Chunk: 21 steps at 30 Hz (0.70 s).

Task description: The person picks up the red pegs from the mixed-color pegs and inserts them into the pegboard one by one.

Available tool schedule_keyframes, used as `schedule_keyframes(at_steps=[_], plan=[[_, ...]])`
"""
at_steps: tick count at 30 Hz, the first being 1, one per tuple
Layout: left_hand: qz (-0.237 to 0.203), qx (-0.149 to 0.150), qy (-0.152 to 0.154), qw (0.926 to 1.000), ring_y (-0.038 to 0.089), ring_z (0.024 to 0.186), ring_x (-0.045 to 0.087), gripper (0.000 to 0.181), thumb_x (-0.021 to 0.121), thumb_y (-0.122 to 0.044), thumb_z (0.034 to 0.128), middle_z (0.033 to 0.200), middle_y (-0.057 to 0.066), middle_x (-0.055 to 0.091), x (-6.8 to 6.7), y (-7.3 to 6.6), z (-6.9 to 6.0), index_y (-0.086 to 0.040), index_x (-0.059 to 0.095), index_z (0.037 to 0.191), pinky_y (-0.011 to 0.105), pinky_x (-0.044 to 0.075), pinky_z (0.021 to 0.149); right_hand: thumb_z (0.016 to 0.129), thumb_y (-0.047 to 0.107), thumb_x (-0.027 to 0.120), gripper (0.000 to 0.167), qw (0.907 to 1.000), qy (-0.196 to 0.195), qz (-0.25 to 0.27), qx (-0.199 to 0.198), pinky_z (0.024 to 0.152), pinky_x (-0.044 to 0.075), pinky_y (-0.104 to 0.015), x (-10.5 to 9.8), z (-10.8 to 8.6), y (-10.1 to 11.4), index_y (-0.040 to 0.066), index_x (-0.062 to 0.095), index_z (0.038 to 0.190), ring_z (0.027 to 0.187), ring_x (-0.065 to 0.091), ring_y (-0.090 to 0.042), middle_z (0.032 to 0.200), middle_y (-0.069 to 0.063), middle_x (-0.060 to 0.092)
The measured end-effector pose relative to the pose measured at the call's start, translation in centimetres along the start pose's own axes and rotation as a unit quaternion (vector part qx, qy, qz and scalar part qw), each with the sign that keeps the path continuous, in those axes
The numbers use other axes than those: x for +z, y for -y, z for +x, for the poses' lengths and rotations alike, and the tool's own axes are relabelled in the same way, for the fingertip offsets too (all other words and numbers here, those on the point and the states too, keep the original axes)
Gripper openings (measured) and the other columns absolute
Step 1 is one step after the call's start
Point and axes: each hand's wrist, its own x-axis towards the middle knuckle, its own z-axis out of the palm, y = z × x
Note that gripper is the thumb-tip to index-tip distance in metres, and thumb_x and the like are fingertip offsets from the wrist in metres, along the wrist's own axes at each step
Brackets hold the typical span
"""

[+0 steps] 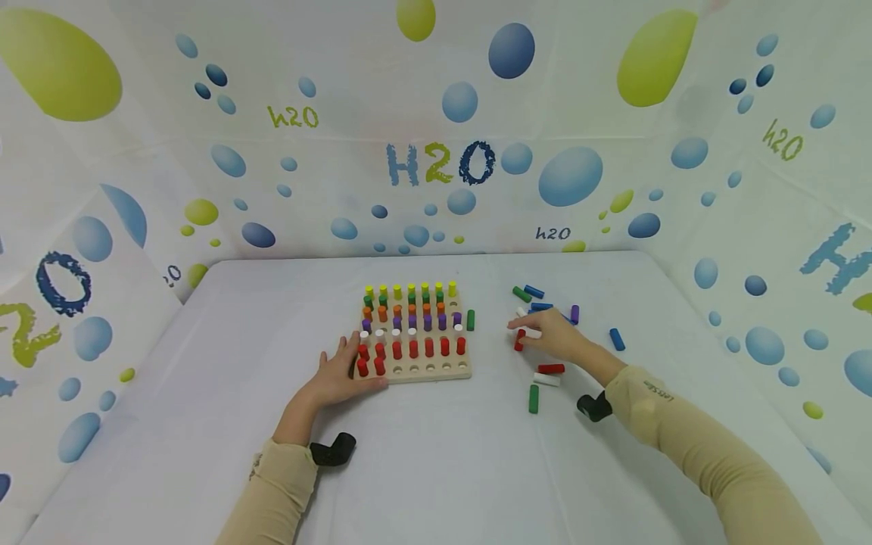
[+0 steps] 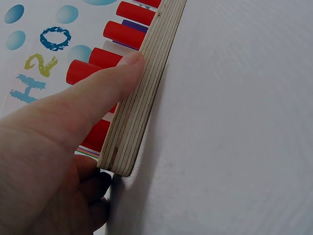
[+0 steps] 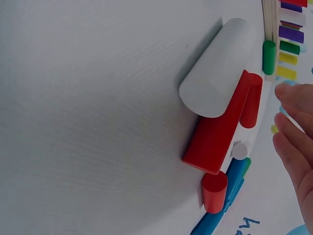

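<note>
A wooden pegboard [image 1: 425, 371] stands mid-table, with rows of yellow, green, orange, purple, white and red pegs upright in it. Two red pegs [image 1: 371, 366] stand at the left of its front row, beside bare holes. My left hand [image 1: 335, 380] holds the board's front left corner, thumb [image 2: 105, 83] against the front edge and fingers at the left side. To the right, my right hand [image 1: 555, 337] hovers over loose pegs, its fingertips close to a red peg [image 1: 520, 341]. In the right wrist view, a gap shows between the fingers [image 3: 293, 142] and the red peg [image 3: 251, 100].
A green peg [image 1: 471, 320] lies against the board's right side. Nearer me lie a red peg [image 1: 551, 369], a white peg [image 1: 547, 380] and a green peg [image 1: 534, 399]. Several blue, green and purple pegs are scattered behind the right hand; one blue peg [image 1: 616, 339] lies farther right.
</note>
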Motion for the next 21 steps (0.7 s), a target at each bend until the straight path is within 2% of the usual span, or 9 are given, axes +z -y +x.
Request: schedule_keyframes(at_steps=[7, 15, 21], plan=[[-0.003, 0.0, -0.002, 1.0, 0.035, 0.138, -0.001, 0.112, 0.068, -0.058, 0.0707, 0.149, 0.023, 0.01, 0.08, -0.03, -0.1, -0.002, 0.006, 0.146, 0.055, -0.011, 0.105, 0.082, 0.002, 0.066, 0.031, 0.9981, 0.033, -0.045, 0.025, 0.094, 0.041, -0.045, 0.17, 0.06, 0.03, 0.007, 0.066, 0.112, 0.112, 0.052, -0.031, 0.113, -0.01, 0.064], [-0.002, -0.001, 0.001, 1.0, 0.034, 0.138, -0.002, 0.113, 0.067, -0.059, 0.0707, 0.15, 0.022, 0.009, 0.01, -0.04, -0.05, -0.002, 0.006, 0.146, 0.054, -0.011, 0.106, 0.081, 0.005, 0.068, 0.029, 0.992, 0.057, -0.112, 0.015, 0.091, 0.045, -0.041, 0.27, 0.18, 0.12, 0.007, 0.067, 0.11, 0.103, 0.057, -0.026, 0.109, -0.007, 0.066], [-0.001, -0.002, 0.002, 1.0, 0.035, 0.138, -0.002, 0.112, 0.067, -0.057, 0.0716, 0.15, 0.023, 0.009, 0.01, -0.04, -0.1, -0.001, 0.006, 0.146, 0.054, -0.011, 0.105, 0.079, 0.007, 0.07, 0.022, 0.9795, 0.077, -0.181, -0.044, 0.086, 0.049, -0.037, 0.48, 0.24, 0.15, 0.008, 0.069, 0.102, 0.096, 0.061, -0.024, 0.102, -0.005, 0.068]])
